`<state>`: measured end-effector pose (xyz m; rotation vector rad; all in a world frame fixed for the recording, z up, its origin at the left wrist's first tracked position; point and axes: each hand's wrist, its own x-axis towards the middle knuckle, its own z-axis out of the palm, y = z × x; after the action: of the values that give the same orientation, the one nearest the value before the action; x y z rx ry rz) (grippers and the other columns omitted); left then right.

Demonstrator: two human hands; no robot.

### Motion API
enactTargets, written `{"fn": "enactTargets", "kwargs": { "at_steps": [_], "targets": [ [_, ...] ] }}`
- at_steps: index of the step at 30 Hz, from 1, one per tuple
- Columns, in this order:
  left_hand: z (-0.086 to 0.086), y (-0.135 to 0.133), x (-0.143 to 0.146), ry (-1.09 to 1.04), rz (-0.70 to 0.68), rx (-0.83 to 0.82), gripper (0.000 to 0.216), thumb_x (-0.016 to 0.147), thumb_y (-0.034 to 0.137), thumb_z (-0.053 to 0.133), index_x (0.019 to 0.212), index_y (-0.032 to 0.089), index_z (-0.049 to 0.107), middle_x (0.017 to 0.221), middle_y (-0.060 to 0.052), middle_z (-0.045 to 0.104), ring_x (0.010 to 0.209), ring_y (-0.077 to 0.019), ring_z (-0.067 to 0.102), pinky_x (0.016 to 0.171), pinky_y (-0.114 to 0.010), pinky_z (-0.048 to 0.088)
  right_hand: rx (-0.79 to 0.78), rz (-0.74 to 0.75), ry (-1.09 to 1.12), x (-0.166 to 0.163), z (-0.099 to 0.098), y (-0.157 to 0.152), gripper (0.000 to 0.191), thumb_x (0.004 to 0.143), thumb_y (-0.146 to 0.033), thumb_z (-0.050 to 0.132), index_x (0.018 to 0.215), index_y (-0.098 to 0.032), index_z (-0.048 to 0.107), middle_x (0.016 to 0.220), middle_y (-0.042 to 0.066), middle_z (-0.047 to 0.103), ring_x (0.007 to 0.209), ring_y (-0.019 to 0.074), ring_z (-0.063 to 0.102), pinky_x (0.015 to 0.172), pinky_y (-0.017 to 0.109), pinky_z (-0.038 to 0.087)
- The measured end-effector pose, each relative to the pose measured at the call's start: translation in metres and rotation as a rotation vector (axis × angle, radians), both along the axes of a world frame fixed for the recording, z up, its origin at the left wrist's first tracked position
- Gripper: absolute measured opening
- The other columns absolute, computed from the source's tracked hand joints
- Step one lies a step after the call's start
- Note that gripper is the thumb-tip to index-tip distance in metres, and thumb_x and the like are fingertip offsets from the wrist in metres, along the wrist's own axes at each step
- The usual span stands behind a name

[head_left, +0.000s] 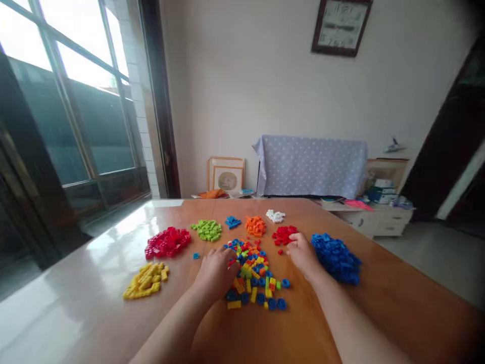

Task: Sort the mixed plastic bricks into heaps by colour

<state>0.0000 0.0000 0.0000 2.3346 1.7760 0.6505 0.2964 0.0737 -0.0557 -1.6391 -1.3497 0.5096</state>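
brown and glossy, the table [310,318] bears a mixed pile of toy bricks [252,280] in its middle — blue, yellow, orange, red and green, with round blue pieces along the near edge. the person's left hand [216,273] lies over the left side of this pile, its fingers bent down among the bricks; how far they are spread, and whether they have hold of any piece, cannot be told. the right hand [303,253] reaches to the near right edge of a small red heap [282,234], fingers slightly bent; whether a brick is pinched there cannot be told either.

just right of that hand sits a big blue heap [336,259]. beyond the mixed pile stand an orange heap [255,226], a white heap [275,216] and a few blue pieces [232,222]. to the left are a light green heap [207,230], a pinkish-red heap [167,242] and a yellow heap [146,281] — with one lone blue brick [196,256] near the left hand.
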Motion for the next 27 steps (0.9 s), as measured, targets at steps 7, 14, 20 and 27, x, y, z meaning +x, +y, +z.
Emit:
{"fn": "enactTargets", "kwargs": {
  "at_steps": [7, 14, 20, 27],
  "targets": [
    [0.006, -0.008, 0.002, -0.004, 0.009, -0.012, 0.022, 0.089, 0.038, 0.052, 0.098, 0.026, 0.068, 0.103, -0.004, 0.065, 0.099, -0.0231, 0.058, 0.081, -0.030, 0.041, -0.096, 0.089, 0.076, -0.021, -0.005, -0.002, 0.031, 0.079, -0.023, 0.052, 0.109, -0.018, 0.058, 0.085, 0.005, 0.071, 0.054, 0.0132, 0.063, 0.057, 0.025, 0.047],
    [0.003, -0.006, -0.001, -0.017, -0.004, -0.013, 0.022, 0.089, 0.037, 0.051, 0.099, 0.027, 0.068, 0.103, -0.004, 0.065, 0.098, -0.0224, 0.058, 0.081, -0.030, 0.042, -0.074, 0.057, 0.163, -0.011, 0.003, -0.004, 0.037, 0.081, -0.028, 0.051, 0.117, -0.017, 0.054, 0.109, 0.012, 0.069, 0.075, 0.0169, 0.070, 0.069, 0.029, 0.051],
    [0.004, -0.007, -0.001, 0.017, 0.026, -0.006, 0.024, 0.090, 0.039, 0.049, 0.099, 0.027, 0.068, 0.102, -0.004, 0.065, 0.099, -0.0235, 0.058, 0.080, -0.031, 0.042, -0.107, 0.097, 0.224, -0.016, 0.003, -0.008, 0.039, 0.079, -0.029, 0.052, 0.116, -0.017, 0.056, 0.109, 0.014, 0.070, 0.083, 0.0194, 0.070, 0.065, 0.028, 0.052],
    [0.005, 0.000, -0.015, 0.016, 0.101, 0.005, 0.024, 0.089, 0.031, 0.047, 0.102, 0.026, 0.067, 0.106, -0.005, 0.066, 0.101, -0.0224, 0.059, 0.081, -0.030, 0.042, -0.072, 0.251, 0.113, -0.025, 0.004, -0.014, 0.037, 0.078, -0.030, 0.052, 0.112, -0.018, 0.062, 0.094, 0.007, 0.072, 0.080, 0.0184, 0.067, 0.070, 0.029, 0.050]
  ]
}}
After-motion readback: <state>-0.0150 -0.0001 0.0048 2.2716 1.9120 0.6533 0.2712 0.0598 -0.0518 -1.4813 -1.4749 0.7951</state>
